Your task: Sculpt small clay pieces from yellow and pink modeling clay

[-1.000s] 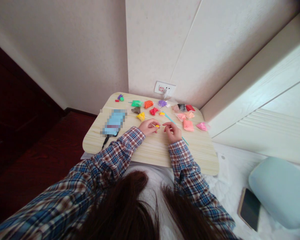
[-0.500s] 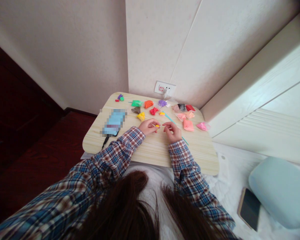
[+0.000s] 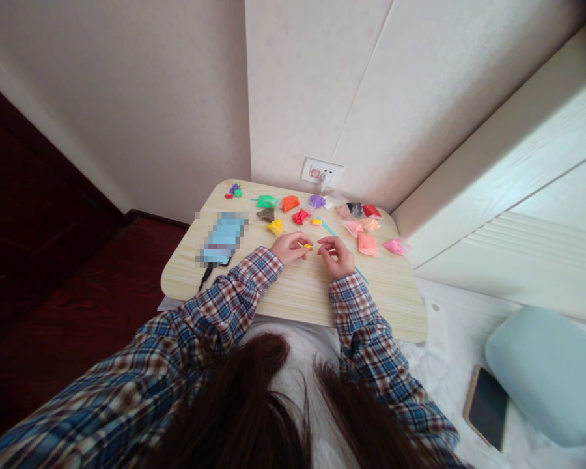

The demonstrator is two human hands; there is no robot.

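Note:
My left hand (image 3: pixel 287 247) rests on the light wooden lap table (image 3: pixel 293 296) and pinches a small yellow piece of clay (image 3: pixel 307 246) at its fingertips. My right hand (image 3: pixel 336 256) sits just to the right of it, fingers curled, with the tips close to the same yellow piece. Whether the right hand grips anything I cannot tell. A thin teal stick (image 3: pixel 329 230) lies on the table behind the right hand and runs under it.
Small bags of coloured clay lie along the table's far edge: green (image 3: pixel 266 202), orange (image 3: pixel 290 203), purple (image 3: pixel 317 201), red (image 3: pixel 371 210), pink (image 3: pixel 367 244). A blue object (image 3: pixel 221 239) lies at the left. A phone (image 3: pixel 487 407) and pale blue cushion (image 3: pixel 547 374) lie on the bed.

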